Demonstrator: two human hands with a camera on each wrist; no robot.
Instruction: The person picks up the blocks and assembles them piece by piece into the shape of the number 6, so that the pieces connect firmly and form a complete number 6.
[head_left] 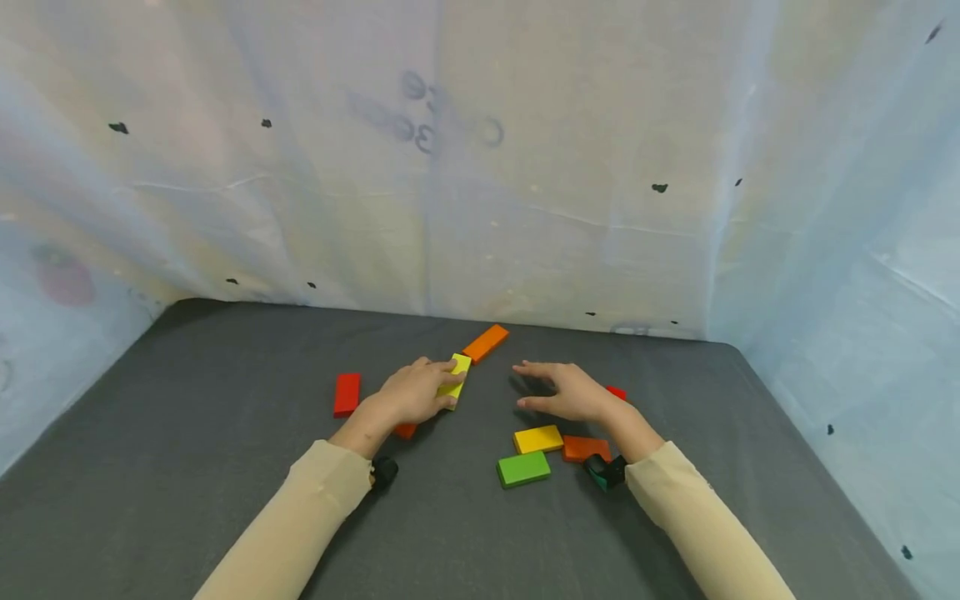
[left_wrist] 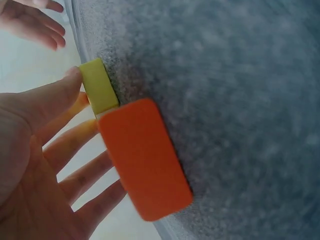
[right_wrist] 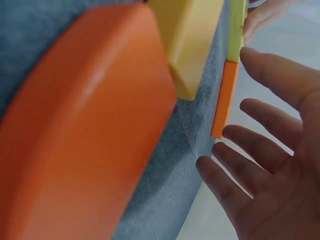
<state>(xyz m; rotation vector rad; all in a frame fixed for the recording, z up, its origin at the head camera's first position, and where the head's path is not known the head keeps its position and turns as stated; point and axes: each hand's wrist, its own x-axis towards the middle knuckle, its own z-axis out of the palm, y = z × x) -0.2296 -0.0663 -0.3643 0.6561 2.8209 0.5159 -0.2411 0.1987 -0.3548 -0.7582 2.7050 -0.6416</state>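
My left hand (head_left: 415, 392) rests over a yellow block (head_left: 461, 364), its thumb and fingers touching the block with little bend. In the left wrist view the thumb tip lies against the yellow block (left_wrist: 99, 86). The far end of that block meets an orange block (head_left: 486, 342). Under my left wrist lies a red-orange block (head_left: 406, 431), large in the left wrist view. My right hand (head_left: 564, 390) hovers over the table with spread, relaxed fingers and nothing in them. Nearest it are a golden-yellow block (head_left: 537, 439) and a partly hidden red block (head_left: 617, 392).
A red block (head_left: 347, 395) lies left of my left hand. Near my right wrist are an orange-brown block (head_left: 581, 448) and a green block (head_left: 523, 469). Pale hanging sheets (head_left: 570, 167) border the dark grey table (head_left: 450, 533) at the back and sides.
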